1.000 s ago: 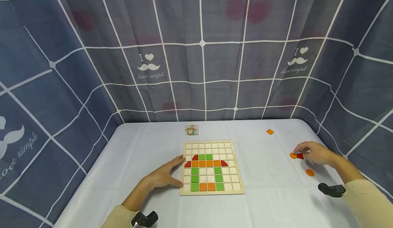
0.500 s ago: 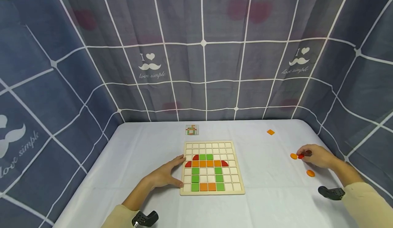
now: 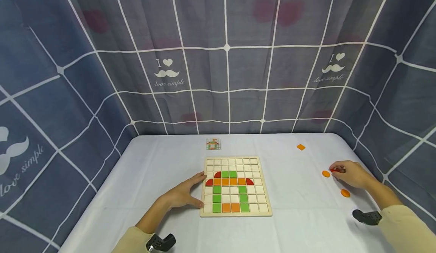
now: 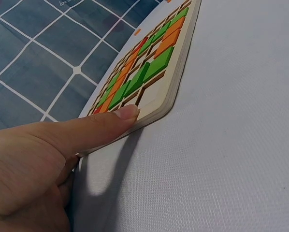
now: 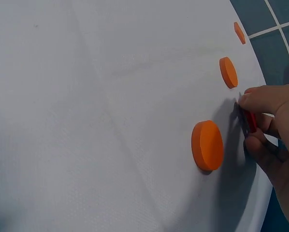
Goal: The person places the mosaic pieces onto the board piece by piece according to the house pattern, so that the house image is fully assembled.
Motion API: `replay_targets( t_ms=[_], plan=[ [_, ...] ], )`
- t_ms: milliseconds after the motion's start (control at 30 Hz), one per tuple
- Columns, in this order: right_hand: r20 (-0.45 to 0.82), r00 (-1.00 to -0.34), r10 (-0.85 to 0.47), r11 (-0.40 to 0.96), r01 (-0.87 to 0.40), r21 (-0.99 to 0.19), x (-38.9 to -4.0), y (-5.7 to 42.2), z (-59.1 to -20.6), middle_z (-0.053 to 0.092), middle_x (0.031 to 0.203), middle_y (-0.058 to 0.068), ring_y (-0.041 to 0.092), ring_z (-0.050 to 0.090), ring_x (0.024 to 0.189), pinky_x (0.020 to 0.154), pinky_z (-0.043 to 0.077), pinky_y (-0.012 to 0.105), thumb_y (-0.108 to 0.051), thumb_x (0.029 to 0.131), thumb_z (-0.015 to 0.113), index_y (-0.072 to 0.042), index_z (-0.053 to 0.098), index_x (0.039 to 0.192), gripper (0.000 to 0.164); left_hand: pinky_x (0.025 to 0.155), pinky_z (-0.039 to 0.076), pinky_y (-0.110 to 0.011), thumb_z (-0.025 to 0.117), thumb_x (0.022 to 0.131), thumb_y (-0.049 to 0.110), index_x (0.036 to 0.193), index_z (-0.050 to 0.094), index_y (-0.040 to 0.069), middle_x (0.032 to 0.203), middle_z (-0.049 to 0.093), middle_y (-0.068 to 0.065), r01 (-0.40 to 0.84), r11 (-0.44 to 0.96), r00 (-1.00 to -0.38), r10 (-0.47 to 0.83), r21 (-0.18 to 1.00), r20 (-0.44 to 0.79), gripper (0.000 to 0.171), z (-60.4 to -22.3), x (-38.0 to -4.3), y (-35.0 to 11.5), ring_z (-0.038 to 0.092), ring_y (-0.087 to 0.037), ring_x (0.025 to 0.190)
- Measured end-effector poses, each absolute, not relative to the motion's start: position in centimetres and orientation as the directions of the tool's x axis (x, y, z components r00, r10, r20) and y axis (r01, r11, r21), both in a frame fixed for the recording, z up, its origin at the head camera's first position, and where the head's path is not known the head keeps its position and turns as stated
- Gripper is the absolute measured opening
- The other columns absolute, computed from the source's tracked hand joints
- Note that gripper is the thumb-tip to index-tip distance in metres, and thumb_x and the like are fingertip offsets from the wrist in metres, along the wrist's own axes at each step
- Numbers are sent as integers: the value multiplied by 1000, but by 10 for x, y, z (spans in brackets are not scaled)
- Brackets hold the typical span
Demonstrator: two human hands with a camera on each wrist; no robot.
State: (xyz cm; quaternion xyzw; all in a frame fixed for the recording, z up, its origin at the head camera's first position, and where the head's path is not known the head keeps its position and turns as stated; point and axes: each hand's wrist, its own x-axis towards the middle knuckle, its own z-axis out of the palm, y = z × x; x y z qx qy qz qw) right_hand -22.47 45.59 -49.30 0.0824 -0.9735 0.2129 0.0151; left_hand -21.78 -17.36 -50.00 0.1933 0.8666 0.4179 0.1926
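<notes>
My left hand (image 3: 180,195) rests at the left edge of a wooden grid board (image 3: 263,208), its thumb and fingers extended. The left wrist view shows the thumb touching the board's rim near a corner. Green and orange squares and red rounded-corner pieces sit in the grid, with pale cells around them. Over at the right, my right hand (image 3: 352,174) pinches a small red piece (image 5: 251,122) between thumb and fingers, just above the cloth. The fingertips partly cover that piece. Two orange discs, a nearer one (image 5: 208,145) and a farther one (image 5: 228,72), lie beside this hand.
A small patterned card (image 3: 213,144) lies behind the board. An orange diamond-shaped piece (image 3: 301,147) is at the back right. White cloth (image 3: 289,230) covers the table, and a dark checked curtain (image 3: 245,105) surrounds its back and sides.
My right hand has taken up the red piece, which lay on the cloth next to an orange disc, and has tilted it. The left hand and board stay in place.
</notes>
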Motion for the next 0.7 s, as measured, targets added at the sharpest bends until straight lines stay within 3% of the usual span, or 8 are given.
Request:
replay_targets(
  t_ms=[167,300,700],
  plan=[
    [54,-989,-135,892,-145,-429,-225,453,-482,69,94,6,24,61,82,69,54,36,-9,92,75,0,74,106,17,120,11,-65,96,70,21,160,42,14,170,24,-3,172,576,-850,497,799,-176,105,-500,-218,-173,13,-36,156],
    [29,-990,-135,879,-133,-458,-228,441,-469,69,96,6,21,61,80,61,52,29,-12,93,75,1,73,112,23,120,11,-65,96,70,21,160,42,14,170,24,-3,171,576,-849,498,799,-177,105,-500,-218,-173,13,-36,156],
    [102,-956,-274,830,-289,-477,-244,393,-453,70,95,0,15,60,77,62,52,27,-11,94,76,1,74,113,23,120,11,-65,96,69,21,160,42,13,170,24,-4,168,572,-850,497,802,-176,106,-499,-217,-174,13,-37,156]
  ],
)
